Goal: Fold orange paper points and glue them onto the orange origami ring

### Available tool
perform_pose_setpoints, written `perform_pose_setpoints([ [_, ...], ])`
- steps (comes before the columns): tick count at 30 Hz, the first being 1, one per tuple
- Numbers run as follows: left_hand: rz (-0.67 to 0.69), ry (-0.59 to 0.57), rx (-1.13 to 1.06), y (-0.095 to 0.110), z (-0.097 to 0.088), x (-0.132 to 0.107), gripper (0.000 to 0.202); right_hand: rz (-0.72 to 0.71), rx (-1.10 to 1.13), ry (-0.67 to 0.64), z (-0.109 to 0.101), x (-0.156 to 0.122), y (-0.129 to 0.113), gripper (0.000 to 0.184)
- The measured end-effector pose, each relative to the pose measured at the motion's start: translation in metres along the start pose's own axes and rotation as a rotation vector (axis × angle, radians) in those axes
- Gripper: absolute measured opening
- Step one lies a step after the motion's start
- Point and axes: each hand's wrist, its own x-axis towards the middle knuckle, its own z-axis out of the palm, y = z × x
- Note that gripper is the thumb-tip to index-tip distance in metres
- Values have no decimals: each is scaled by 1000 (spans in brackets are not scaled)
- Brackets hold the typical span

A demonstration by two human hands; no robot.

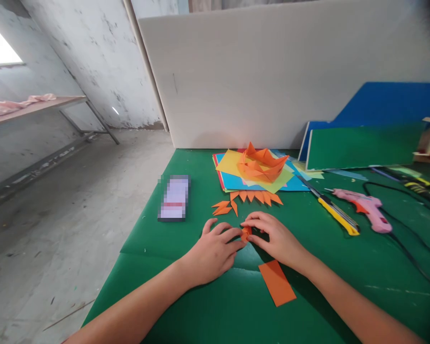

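Between my two hands is a small folded piece of orange paper (246,234). My left hand (217,248) pinches its left side with thumb and forefinger. From the right, the thumb and fingers of my right hand (272,236) close on the same piece. A flat orange paper rectangle (277,283) lies on the green tabletop just below my right hand. Beyond my hands sits a row of folded orange paper pieces (256,197), with a few loose folded pieces (222,208) to its left. An orange paper ring with pointed tips (261,165) rests on stacked coloured paper.
The coloured paper sheets (229,165) lie at the back of the green table (186,310). A phone-like, blurred-out object (174,198) is at left. To the right are a yellow utility knife (338,217) and a pink glue gun (370,208) with a black cord. Green and blue boards (361,145) stand behind.
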Motion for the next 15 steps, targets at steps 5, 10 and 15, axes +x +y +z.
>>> perform_pose_setpoints([
  [5, 12, 10, 75, -2, 0, 1, 31, -22, -21, -42, -3, -2, -3, 21],
  [10, 5, 11, 126, 1, 2, 1, 31, 10, -34, -49, -4, -3, -7, 8],
  [15, 45, 17, 138, 7, 6, 0, 33, 33, -4, -41, -3, -2, -8, 4],
])
